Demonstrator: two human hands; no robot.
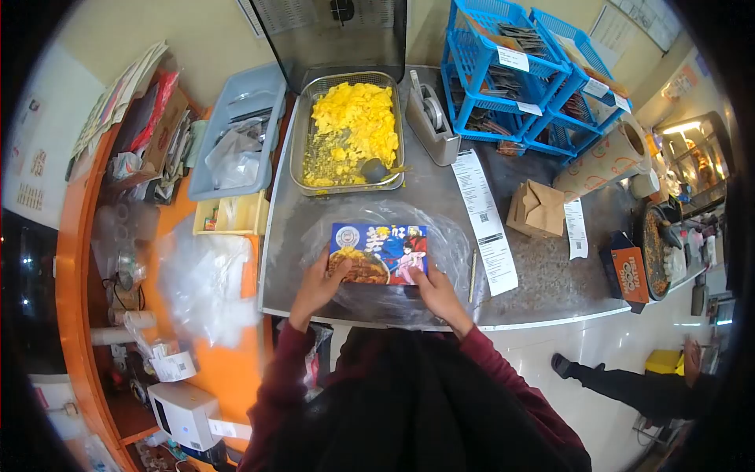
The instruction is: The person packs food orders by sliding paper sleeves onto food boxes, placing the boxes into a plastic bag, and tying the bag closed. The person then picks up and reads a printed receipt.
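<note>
A blue printed food box [378, 253], with a picture of a meal on its front, is held level between both hands above the counter. My left hand [317, 285] grips its left end, the thumb resting on the top face. On the right end, my right hand [437, 293] grips it the same way. Under the box lies a crumpled clear plastic bag [444, 236] on the grey counter. Beyond it stands a metal mesh tray [299, 157] of yellow scrambled egg [358, 118], with a dark ladle [376, 170] lying in it.
Printed receipts [484, 228] and a brown paper bag [536, 208] lie to the right, below blue stacked baskets [503, 86]. A tape dispenser [432, 126] sits beside the tray. Left are a grey-blue bin [206, 169] and plastic bags [208, 275]. A person's leg [613, 385] shows at right.
</note>
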